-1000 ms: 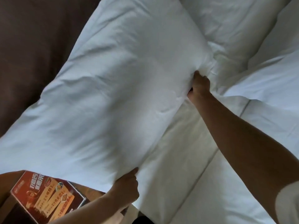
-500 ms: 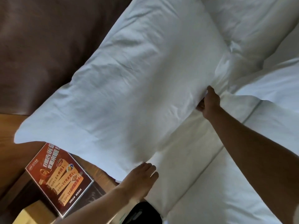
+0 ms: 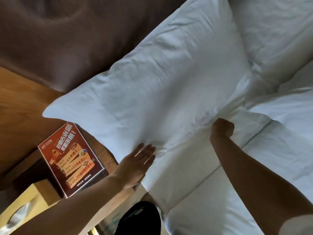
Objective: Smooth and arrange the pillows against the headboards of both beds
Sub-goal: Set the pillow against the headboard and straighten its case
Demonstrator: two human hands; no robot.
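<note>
Right grip (image 3: 222, 128) bunches the white pillow's (image 3: 169, 78) lower edge; left grip (image 3: 136, 165) presses flat, fingers straight, at its near corner. Pillow leans against the brown headboard (image 3: 76, 36) at the bed's (image 3: 279, 158) head.

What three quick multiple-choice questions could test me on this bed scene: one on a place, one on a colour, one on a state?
1. Where does the red card stand?
A. on the pillow
B. on the wooden stand left of the bed
C. on the headboard

2. What colour is the headboard?
A. brown
B. white
C. green

3. How is the left hand?
A. clenched in a fist
B. holding the card
C. flat on the pillow, fingers straight

Answers:
1 B, the card sits on the wood beside the mattress.
2 A, the padded panel behind the pillow is dark brown.
3 C, its fingers lie straight on the pillow's lower edge, while the right hand bunches the cloth in its grip.
</note>
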